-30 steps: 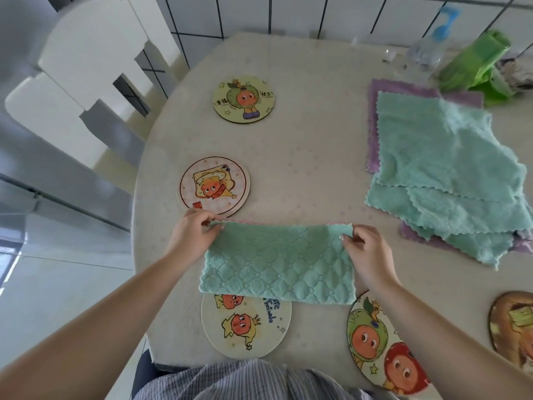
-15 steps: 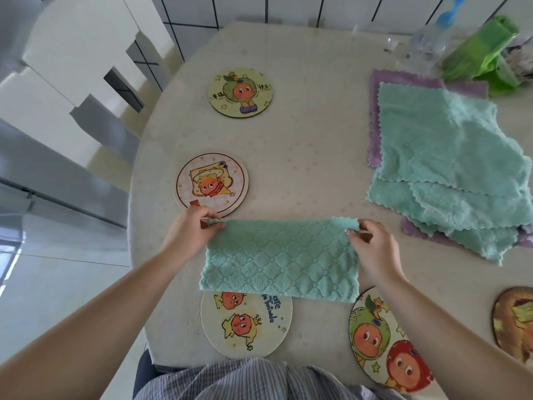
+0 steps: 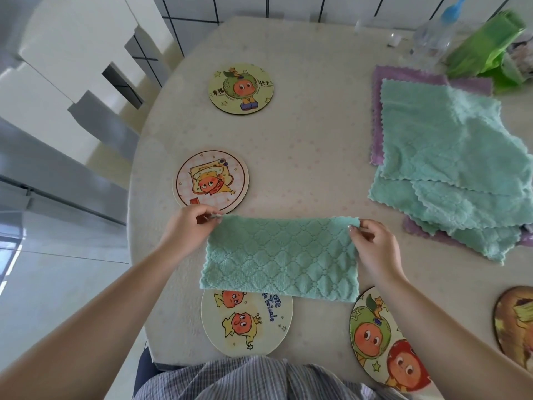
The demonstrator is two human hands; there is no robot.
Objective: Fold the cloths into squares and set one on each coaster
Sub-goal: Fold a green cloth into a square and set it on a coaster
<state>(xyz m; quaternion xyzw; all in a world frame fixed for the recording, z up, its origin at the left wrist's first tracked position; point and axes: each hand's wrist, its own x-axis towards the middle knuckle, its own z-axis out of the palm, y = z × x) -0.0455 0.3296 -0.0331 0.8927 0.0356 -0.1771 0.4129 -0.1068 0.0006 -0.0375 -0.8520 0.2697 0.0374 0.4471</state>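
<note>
Left hand (image 3: 189, 226) and right hand (image 3: 375, 246) pinch the far corners of a quilted, scallop-edged teal microfibre cloth (image 3: 281, 256), folded into a rectangle.

Both forearms are bare to the frame's edge, no sleeves, watch or rings showing. The left hand (image 3: 189, 229) and right hand (image 3: 375, 249) wear no gloves. A blue-grey, finely striped crinkled fabric garment (image 3: 259, 382) covers the torso.

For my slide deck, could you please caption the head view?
Both hands, left hand and right hand, pinch a half-folded green cloth by its far corners above bare coasters.
</note>
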